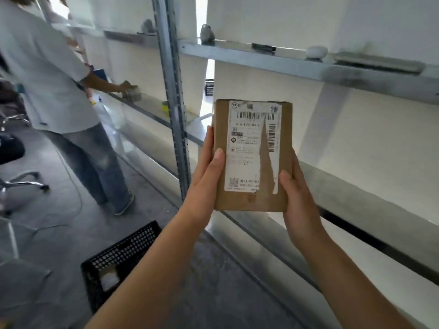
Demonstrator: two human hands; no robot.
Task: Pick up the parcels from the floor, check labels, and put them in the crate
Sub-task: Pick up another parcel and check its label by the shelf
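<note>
Parcel (253, 155) held upright before the shelf (261, 55), label (251, 148) facing the camera. Left hand (204, 176) and right hand (298, 200) gripped its side edges. Crate (118, 260) on the floor, lower left.

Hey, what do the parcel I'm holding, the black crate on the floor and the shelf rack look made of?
Parcel: brown cardboard, matte, with a torn white paper label. Crate: probably moulded plastic, black lattice walls. Shelf rack: likely galvanised steel, dull grey sheen, punched upright.
</note>
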